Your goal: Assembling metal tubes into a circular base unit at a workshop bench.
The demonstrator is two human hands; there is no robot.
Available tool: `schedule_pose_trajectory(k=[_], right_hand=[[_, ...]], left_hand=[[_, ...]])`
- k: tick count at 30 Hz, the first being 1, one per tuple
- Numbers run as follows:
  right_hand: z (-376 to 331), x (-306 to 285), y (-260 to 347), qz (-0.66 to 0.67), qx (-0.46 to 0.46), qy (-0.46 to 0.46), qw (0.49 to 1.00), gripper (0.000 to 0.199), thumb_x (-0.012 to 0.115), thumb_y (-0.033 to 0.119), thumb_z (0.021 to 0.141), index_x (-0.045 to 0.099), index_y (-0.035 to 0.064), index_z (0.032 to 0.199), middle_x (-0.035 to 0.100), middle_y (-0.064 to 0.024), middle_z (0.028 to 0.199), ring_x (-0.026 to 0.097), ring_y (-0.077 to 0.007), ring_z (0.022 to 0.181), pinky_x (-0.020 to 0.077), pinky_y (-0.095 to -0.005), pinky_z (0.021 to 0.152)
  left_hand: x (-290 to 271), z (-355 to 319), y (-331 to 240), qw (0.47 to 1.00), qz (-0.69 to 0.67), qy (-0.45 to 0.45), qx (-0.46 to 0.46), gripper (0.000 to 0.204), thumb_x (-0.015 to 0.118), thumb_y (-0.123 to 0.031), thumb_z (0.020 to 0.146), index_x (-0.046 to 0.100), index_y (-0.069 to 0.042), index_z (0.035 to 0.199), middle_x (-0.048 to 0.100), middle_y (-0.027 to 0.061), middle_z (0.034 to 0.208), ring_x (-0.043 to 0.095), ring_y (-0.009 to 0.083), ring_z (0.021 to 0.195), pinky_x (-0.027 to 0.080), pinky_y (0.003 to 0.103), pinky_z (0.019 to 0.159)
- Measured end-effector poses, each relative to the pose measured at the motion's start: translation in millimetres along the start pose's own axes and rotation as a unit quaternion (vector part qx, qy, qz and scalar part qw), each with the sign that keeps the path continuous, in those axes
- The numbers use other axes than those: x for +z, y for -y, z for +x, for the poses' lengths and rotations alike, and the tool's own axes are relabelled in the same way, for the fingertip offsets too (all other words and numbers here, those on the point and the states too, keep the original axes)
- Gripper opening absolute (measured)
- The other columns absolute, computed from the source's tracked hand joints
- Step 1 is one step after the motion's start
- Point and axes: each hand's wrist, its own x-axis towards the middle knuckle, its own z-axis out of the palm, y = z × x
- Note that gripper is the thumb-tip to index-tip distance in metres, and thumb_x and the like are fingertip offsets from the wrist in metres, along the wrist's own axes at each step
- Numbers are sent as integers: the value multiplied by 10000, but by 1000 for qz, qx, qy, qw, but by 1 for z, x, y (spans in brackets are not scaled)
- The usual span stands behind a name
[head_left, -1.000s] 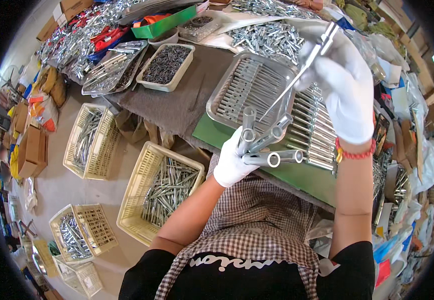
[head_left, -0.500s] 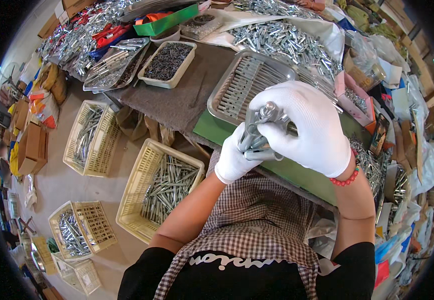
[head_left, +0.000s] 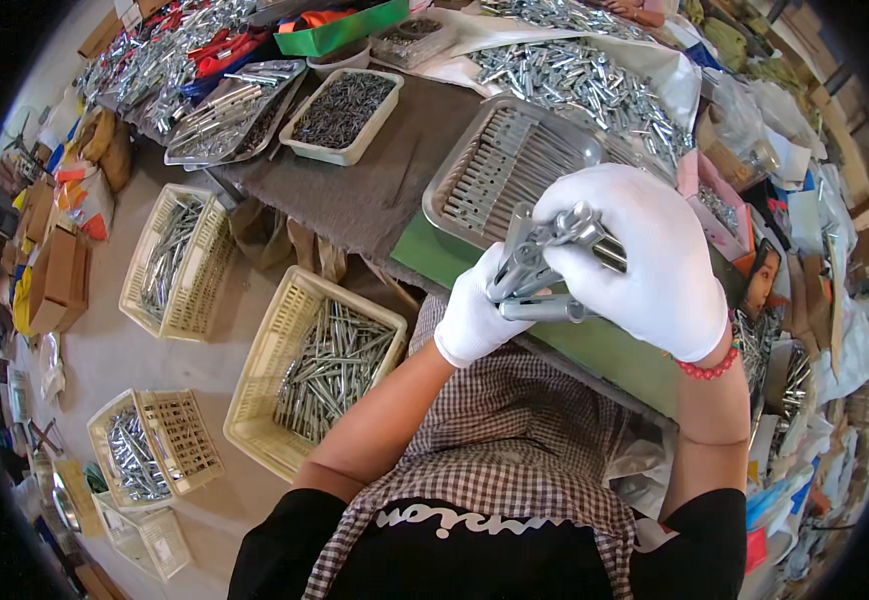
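Both hands in white gloves, raised over the green surface [head_left: 595, 345]; left hand [head_left: 477, 318] closed around a bundle of grey metal bolts [head_left: 540, 268], held near the chest; right hand [head_left: 645, 255] curled over the top end of the same bundle, touching it; behind, a metal tray [head_left: 500, 165] with rows of similar parts; below left, on the floor, a cream basket [head_left: 317, 368] filled with metal pieces.

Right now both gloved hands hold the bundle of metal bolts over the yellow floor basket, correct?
Not quite. In the head view the left hand and right hand hold the metal bolts over the green mat beside the metal tray; the yellow basket sits lower left.
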Motion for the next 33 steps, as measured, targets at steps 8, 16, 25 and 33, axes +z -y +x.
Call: schedule_pose_trajectory(k=[8,16,25,33], right_hand=[[2,-8,1,-3,0,22,1000,234,674,9,667,624,51,891,631,-57,875,617,-229,806,476,-320,767],[-4,-9,-3,59,51,45,996,252,677,25,677,614,66,919,625,-63,849,621,-220,804,483,-315,741],[-4,2,-9,33,28,45,998,184,644,202,744,612,98,894,599,-75,831,597,-276,796,489,-369,729],[-4,6,-21,95,52,80,991,281,627,299,739,681,97,927,620,-109,901,615,-288,868,495,-375,780]], left_hand=[[0,0,5,1000,10,-13,-5,379,768,-85,701,527,-45,990,623,35,818,595,102,736,496,270,678],[6,-3,11,998,-53,-17,-31,388,760,-69,691,527,-42,1000,624,46,838,595,105,738,493,268,684],[-7,-12,21,997,76,-11,16,299,728,-3,695,594,5,963,634,61,897,623,125,778,517,280,726],[-13,-12,53,909,-392,-46,-132,197,649,84,737,565,10,898,601,19,831,597,109,746,508,263,670]])
